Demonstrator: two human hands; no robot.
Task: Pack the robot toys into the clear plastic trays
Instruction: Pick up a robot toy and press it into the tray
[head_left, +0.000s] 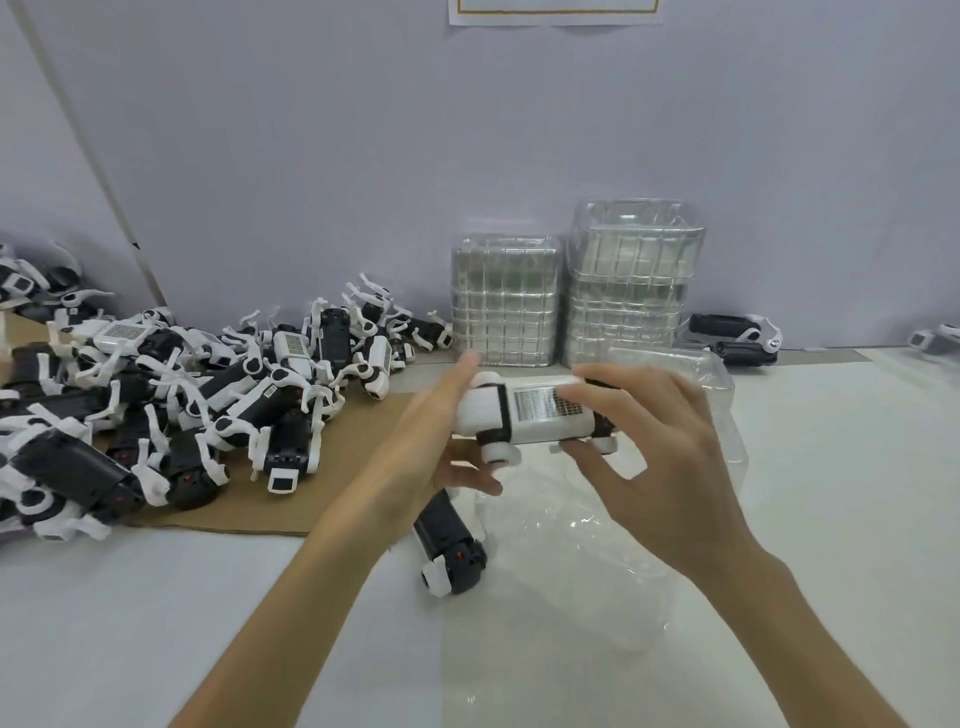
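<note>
In the middle of the frame, the left hand (441, 447) and right hand (665, 457) are both gripping a white robot toy (535, 415) label-up, thumbs underneath, probably squaring it over the clear tray (571, 571) lying below, with the pile of toys (171, 395) lying at left.

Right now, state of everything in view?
held robot toy, lifted, label up
left grip, holding one end of it
right grip, curled round other end
clear tray, on table, looks empty
second robot toy, lying at tray's left edge
tray stacks, two, nested, by wall
toy pile, unpacked, on cardboard
</note>
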